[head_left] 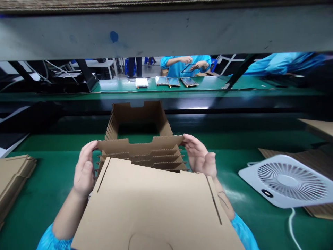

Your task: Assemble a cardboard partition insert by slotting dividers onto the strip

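My left hand [85, 170] has its fingers curled on the left end of a notched cardboard divider [116, 145]. At the divider's other end, the fingertips of my right hand [199, 156] press on the edge, with the thumb held apart. Just below it, several more cardboard partitions [166, 158] sit in a row. Behind them stands a slotted cardboard frame [127, 113] with an open middle. A large flat cardboard sheet [158, 205], slotted near both sides, lies closest to me between my forearms and hides the lower part of the partitions.
A white fan [288, 180] with a cable lies at right on brown cardboard [312, 161]. Stacked cardboard pieces [13, 177] lie at left. A grey shelf beam [166, 34] crosses overhead. Across the green bench [117, 85], a co-worker's hands [192, 63] hold a thin dark frame near several flat panels [173, 82].
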A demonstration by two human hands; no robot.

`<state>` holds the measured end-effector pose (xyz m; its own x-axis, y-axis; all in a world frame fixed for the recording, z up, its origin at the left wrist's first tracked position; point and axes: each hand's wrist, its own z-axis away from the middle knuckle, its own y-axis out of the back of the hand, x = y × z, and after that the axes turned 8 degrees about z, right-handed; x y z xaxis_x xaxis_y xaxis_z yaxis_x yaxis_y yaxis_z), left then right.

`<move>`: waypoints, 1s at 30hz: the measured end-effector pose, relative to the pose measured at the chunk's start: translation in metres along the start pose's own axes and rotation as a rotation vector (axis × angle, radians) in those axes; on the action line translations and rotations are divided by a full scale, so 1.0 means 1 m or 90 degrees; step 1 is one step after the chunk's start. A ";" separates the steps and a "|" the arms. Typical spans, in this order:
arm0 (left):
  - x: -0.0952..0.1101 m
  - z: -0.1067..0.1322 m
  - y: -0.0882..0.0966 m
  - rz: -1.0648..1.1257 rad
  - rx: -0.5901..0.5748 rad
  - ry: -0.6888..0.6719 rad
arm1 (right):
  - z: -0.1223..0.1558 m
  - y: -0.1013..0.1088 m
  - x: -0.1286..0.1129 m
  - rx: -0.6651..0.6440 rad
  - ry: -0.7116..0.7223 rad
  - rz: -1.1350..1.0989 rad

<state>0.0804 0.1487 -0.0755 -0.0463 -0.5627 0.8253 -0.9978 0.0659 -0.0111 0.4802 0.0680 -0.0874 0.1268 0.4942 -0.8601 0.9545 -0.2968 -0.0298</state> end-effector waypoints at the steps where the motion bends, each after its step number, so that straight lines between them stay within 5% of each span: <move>1: 0.001 -0.001 -0.002 -0.003 0.004 -0.010 | -0.002 0.001 0.001 -0.002 0.013 0.017; 6: 0.005 -0.006 -0.007 -0.063 -0.013 -0.083 | -0.006 0.002 0.003 -0.029 0.059 0.068; 11: 0.004 -0.009 -0.001 -0.114 -0.012 -0.055 | -0.008 0.007 0.011 -0.046 0.000 0.099; 15: 0.006 -0.010 0.006 -0.099 -0.077 -0.045 | -0.012 0.021 -0.005 -0.066 0.045 0.037; 20: 0.013 -0.010 0.005 0.035 -0.170 -0.088 | -0.007 0.044 -0.036 -0.258 0.037 -0.101; 24: 0.016 -0.012 0.003 0.009 -0.186 -0.156 | 0.000 0.051 -0.039 -0.366 -0.034 -0.074; 30: 0.019 -0.015 0.002 -0.016 -0.155 -0.140 | 0.001 0.043 -0.033 -0.312 -0.058 -0.060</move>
<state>0.0786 0.1503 -0.0513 -0.0571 -0.7299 0.6811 -0.9590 0.2299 0.1659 0.5172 0.0382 -0.0602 0.0312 0.4201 -0.9070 0.9779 0.1751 0.1147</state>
